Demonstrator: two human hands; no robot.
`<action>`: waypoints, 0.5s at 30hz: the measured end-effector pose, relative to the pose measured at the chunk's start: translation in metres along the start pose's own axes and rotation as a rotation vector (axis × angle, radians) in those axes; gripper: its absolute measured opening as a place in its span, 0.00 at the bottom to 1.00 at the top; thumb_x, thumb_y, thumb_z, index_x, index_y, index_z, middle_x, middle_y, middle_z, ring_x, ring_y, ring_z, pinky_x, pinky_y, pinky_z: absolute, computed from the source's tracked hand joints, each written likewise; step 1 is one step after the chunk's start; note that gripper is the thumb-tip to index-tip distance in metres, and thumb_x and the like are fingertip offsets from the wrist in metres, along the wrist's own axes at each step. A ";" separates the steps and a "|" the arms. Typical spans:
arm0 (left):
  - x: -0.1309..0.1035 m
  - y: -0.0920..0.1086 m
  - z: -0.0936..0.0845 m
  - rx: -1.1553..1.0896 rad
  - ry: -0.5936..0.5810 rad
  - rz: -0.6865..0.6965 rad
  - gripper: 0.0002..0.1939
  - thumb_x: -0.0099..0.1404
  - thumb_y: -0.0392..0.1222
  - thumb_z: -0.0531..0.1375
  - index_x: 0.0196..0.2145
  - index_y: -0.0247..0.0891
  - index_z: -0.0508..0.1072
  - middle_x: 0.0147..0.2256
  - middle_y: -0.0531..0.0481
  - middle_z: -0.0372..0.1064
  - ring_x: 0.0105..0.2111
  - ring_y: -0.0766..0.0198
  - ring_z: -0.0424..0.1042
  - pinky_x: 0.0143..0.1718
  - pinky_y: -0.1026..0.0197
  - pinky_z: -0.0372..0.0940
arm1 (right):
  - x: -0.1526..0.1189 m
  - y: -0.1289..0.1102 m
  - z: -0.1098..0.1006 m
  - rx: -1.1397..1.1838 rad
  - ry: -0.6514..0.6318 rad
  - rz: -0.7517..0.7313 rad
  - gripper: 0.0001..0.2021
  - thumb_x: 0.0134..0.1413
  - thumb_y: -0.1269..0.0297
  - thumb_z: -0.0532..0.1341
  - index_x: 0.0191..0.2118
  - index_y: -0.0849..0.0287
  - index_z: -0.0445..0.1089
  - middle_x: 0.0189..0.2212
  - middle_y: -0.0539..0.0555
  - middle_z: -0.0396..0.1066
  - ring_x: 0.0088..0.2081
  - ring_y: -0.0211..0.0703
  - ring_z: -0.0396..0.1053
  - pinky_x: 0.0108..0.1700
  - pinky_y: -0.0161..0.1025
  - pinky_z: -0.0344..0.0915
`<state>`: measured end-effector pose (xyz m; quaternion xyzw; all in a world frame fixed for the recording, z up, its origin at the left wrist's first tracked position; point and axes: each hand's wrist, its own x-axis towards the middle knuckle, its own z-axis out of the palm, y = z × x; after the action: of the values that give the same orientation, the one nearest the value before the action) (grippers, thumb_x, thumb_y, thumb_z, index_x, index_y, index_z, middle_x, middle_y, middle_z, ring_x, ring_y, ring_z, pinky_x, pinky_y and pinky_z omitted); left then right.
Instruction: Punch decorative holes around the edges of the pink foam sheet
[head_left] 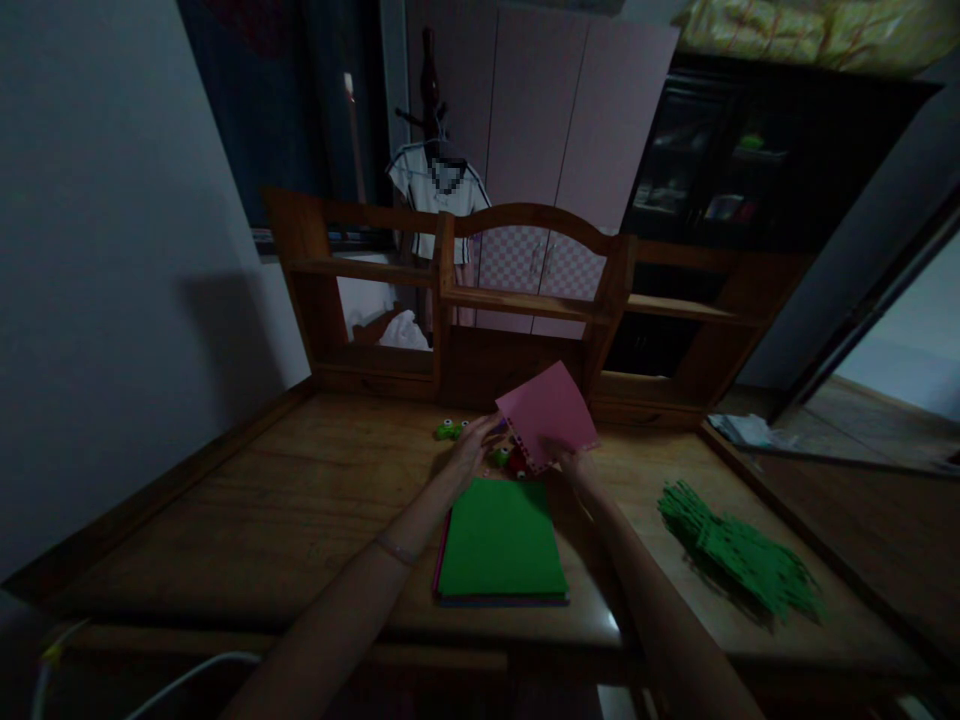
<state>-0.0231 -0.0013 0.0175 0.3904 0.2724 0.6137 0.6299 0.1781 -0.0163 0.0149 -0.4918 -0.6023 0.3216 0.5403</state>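
A pink sheet of paper with a patterned lower edge is held up and tilted above the back of the desk. My right hand grips it at its lower edge, the fingers partly behind the sheet. Beside its left edge is my left hand, fingers apart and reaching toward the paper; contact is hard to make out. Small green toys with big eyes stand just left of that hand. A red toy sits between my hands, partly under the sheet. Nearer me lies a stack of coloured paper, green on top.
Fringed, cut green paper lies on the right of the wooden desk. A wooden shelf unit borders the back edge. To the left is a wall. A white cable hangs near the front left.
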 end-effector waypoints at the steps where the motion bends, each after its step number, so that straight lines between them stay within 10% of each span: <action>1: 0.000 0.000 0.000 0.003 -0.001 0.000 0.14 0.52 0.46 0.65 0.35 0.35 0.75 0.39 0.45 0.71 0.37 0.63 0.70 0.41 0.62 0.61 | 0.000 -0.002 0.000 0.008 0.009 0.002 0.17 0.41 0.52 0.61 0.35 0.58 0.72 0.39 0.58 0.73 0.47 0.53 0.67 0.50 0.50 0.62; 15: -0.004 0.005 0.004 0.011 0.040 -0.058 0.18 0.52 0.52 0.65 0.34 0.35 0.76 0.39 0.44 0.72 0.36 0.61 0.71 0.41 0.59 0.63 | -0.010 -0.029 0.000 0.076 0.040 0.080 0.20 0.42 0.52 0.61 0.37 0.63 0.71 0.32 0.60 0.74 0.42 0.55 0.70 0.42 0.45 0.66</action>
<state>-0.0228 -0.0064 0.0234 0.3735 0.2994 0.6014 0.6397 0.1701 -0.0344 0.0387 -0.5008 -0.5587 0.3557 0.5573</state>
